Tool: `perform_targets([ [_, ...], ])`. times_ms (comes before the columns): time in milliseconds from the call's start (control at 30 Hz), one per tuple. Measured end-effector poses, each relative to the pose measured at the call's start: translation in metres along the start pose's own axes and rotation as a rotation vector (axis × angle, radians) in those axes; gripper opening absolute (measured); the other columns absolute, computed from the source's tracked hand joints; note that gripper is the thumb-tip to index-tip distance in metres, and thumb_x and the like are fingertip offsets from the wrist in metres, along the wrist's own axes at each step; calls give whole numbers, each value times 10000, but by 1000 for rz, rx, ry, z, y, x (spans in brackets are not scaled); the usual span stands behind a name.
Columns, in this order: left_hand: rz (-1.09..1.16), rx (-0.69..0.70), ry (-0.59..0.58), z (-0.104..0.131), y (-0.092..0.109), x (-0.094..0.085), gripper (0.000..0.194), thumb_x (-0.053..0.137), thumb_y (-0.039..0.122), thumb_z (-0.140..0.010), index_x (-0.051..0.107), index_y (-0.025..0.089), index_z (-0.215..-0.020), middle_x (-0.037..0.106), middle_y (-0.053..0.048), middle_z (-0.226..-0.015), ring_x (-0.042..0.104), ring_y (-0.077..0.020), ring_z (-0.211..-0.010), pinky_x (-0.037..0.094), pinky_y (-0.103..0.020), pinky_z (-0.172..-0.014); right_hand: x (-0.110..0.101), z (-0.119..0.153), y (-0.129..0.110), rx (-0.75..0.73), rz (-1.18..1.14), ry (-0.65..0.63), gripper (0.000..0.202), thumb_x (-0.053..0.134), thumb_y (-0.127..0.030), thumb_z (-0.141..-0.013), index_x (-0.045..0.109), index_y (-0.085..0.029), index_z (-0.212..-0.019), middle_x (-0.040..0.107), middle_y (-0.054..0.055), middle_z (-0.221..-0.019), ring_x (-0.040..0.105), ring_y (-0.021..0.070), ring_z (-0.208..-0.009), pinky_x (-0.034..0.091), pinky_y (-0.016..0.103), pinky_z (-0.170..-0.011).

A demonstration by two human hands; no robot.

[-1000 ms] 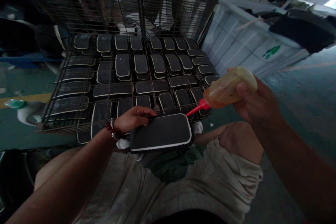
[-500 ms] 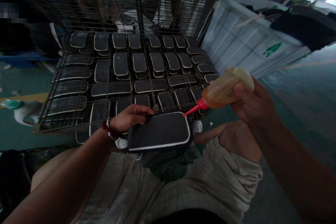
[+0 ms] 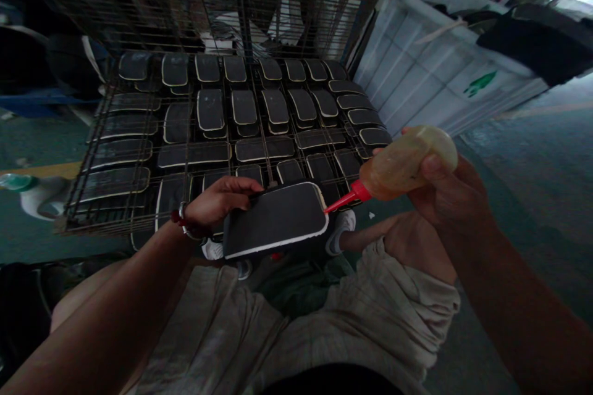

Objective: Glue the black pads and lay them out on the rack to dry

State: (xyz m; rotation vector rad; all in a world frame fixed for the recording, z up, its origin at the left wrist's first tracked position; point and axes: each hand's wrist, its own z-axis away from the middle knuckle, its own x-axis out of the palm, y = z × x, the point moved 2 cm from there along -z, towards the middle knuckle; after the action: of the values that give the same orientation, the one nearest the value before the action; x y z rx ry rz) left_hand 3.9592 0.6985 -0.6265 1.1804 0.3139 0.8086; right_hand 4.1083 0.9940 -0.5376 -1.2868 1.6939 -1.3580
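Note:
My left hand (image 3: 227,197) grips the left end of a black panel with rounded right corners (image 3: 278,219). A white edging runs along the panel's border. In my right hand (image 3: 447,185) is a squeeze bottle (image 3: 407,160) of amber liquid, tilted down to the left. Its red nozzle (image 3: 347,197) has its tip at the panel's right edge, on or just beside the white border. The fingers behind the bottle are partly hidden, as is the underside of the panel.
A wire rack (image 3: 185,166) in front holds many similar black panels (image 3: 264,149) in rows. White bins (image 3: 417,55) stand at the right, dark material (image 3: 537,43) on top. A white jug with a green cap (image 3: 41,197) is at the left.
The nozzle tip has shifted down along the panel's right edge, from near the upper corner. The panel has moved slightly up and left in view; the bottle has moved slightly right and down.

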Motion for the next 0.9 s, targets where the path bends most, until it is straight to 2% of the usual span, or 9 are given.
perform_targets([
  [100,23,-17,22,0,3,3,280,583,47,-526,721,126,-756,668,-66,-690,588,-170,-566,428,-225,-486,0,3,-1,8,-11,8,365,693,-380,-759,624,-221,-1081,677,76,-943,619,290,-1010,506,482,-891],
  [267,78,-8,80,-1,3,3,291,583,38,-526,705,126,-775,657,-48,-679,582,-153,-553,420,-207,-472,-4,7,4,-9,-25,103,261,707,-366,-748,658,-219,-959,662,61,-968,611,272,-1017,501,459,-909],
  [400,137,20,35,-2,4,4,288,621,48,-538,681,128,-807,667,-44,-729,600,-147,-589,447,-205,-498,-7,4,9,-78,-65,218,162,685,-308,-778,679,-214,-910,653,23,-913,629,210,-936,506,384,-919],
  [533,196,8,-19,-2,5,8,272,660,49,-559,653,132,-818,676,-45,-754,619,-150,-599,481,-220,-523,-9,-2,15,-121,-127,341,109,677,-251,-792,689,-207,-891,651,-4,-891,624,139,-867,531,290,-855],
  [733,262,-16,-68,-4,3,8,282,687,46,-592,627,135,-852,688,-46,-784,645,-158,-621,518,-243,-556,-6,-4,24,-172,-100,401,152,708,-259,-769,687,-188,-901,640,15,-893,625,158,-879,533,308,-832],
  [900,323,-5,-64,-4,3,7,290,684,15,-597,626,131,-856,697,-47,-816,658,-158,-657,534,-237,-586,-3,0,31,-143,-102,428,142,716,-270,-768,689,-210,-894,631,-1,-866,617,147,-848,541,287,-796],
])
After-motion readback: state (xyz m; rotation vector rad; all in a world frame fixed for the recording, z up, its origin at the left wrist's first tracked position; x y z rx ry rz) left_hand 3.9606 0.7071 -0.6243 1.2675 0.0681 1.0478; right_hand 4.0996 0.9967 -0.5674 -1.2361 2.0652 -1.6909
